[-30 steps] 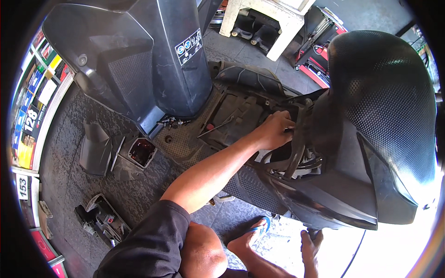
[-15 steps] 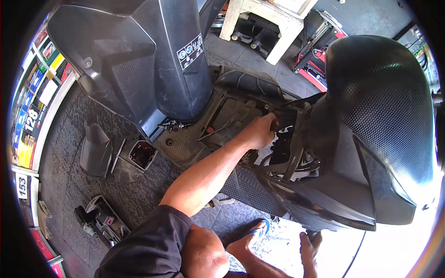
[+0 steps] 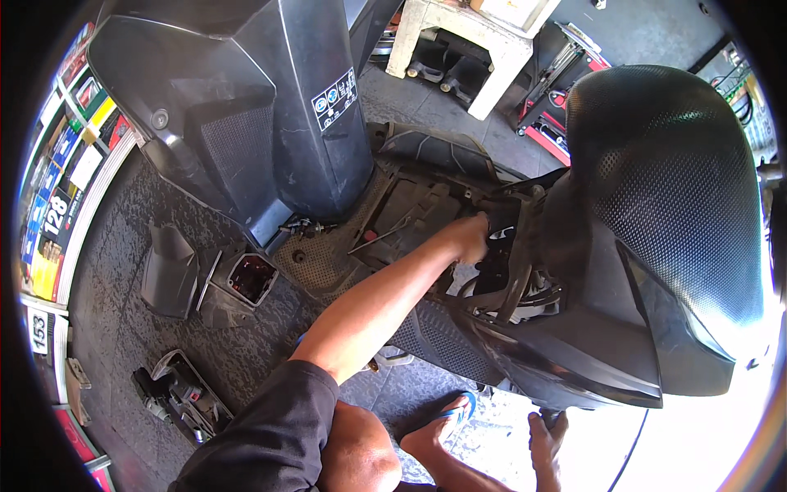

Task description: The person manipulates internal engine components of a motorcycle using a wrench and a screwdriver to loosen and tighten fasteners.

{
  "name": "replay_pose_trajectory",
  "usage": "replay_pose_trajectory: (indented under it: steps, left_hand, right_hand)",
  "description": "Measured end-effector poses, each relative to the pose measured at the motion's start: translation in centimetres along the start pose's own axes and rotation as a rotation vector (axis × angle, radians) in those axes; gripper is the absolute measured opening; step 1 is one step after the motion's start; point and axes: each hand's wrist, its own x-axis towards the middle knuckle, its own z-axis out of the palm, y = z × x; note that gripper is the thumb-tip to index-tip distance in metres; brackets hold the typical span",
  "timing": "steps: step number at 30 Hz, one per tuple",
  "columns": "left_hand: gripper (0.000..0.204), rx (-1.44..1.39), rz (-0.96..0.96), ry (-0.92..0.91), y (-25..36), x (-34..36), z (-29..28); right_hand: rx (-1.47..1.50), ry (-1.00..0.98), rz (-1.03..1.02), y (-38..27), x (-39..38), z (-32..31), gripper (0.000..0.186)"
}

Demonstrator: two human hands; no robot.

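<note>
A black scooter (image 3: 566, 353) stands in front of me, its floorboard (image 3: 328, 266) uncovered around an open compartment (image 3: 414, 205). My left hand (image 3: 469, 238) reaches into the opening between this compartment and the seat (image 3: 668, 189). Its fingers curl downward, and what they grip is hidden. A thin rod (image 3: 381, 235) with a reddish end lies across the compartment. Low on the scooter's near side, my right hand (image 3: 548, 439) closes around a dark part below the side panel (image 3: 574, 373), thumb on the near side.
Removed black plastic covers (image 3: 170, 275) lie on the dark floor at left, beside an open housing (image 3: 250, 279). Nearer me is a tray (image 3: 193, 394) with tools. Shelves of boxed goods (image 3: 57, 213) line the left. A white stand (image 3: 467, 33) and red rack (image 3: 545, 139) stand behind.
My left hand has moved slightly down and left and turned, its fingers sinking deeper into the opening. The right hand stays at the scooter's lower edge. The view has shifted slightly.
</note>
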Motion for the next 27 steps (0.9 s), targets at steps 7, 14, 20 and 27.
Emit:
replay_pose_trajectory:
  steps: [7,14,20,27]
  left_hand:
    - [0.044,0.037,-0.001,0.025,0.3,-0.4,-0.1]
    - [0.054,0.028,0.031,0.092,0.3,-0.5,0.2]
    - [0.041,0.01,0.062,0.192,0.3,-3.1,-0.5]
    - [0.033,0.506,-0.055,0.658,-1.7,-11.7,-5.7]
  right_hand:
    - [0.005,-0.018,-0.03,0.8,0.1,-0.4,0.023]
    - [0.037,-0.023,-0.044,1.1,0.3,-0.4,0.022]
    - [0.021,-0.038,0.048,-0.2,0.1,-0.2,0.026]
    - [-0.374,-0.203,0.046,-4.4,-2.3,-4.3,0.029]
